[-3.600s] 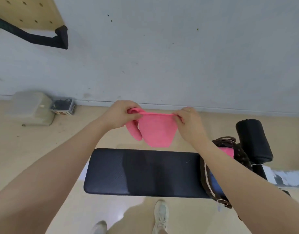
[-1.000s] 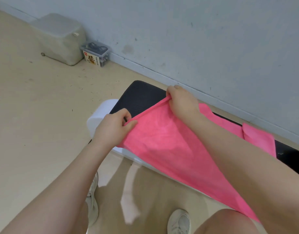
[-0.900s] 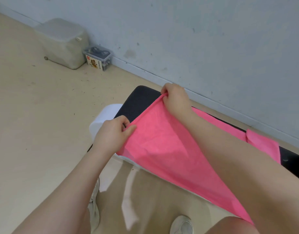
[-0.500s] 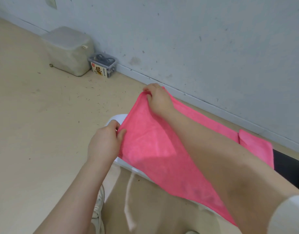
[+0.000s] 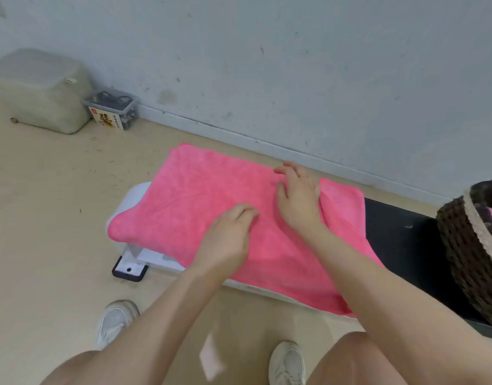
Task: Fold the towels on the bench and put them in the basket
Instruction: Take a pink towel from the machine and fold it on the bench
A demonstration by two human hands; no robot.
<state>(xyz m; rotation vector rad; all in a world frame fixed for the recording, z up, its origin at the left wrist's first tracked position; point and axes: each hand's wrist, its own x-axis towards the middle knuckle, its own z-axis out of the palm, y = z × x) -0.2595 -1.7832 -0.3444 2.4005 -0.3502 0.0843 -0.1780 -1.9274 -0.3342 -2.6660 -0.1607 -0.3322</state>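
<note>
Lying under both hands (flat on bench [image 5: 400,240]): pink towel [image 5: 189,195]

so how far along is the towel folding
Done: something pink already shows inside the dark woven basket. In hand: a bright pink towel lies spread on the black padded bench, left hand and right hand resting flat on it. Left: fold it and put it in the basket.
</note>
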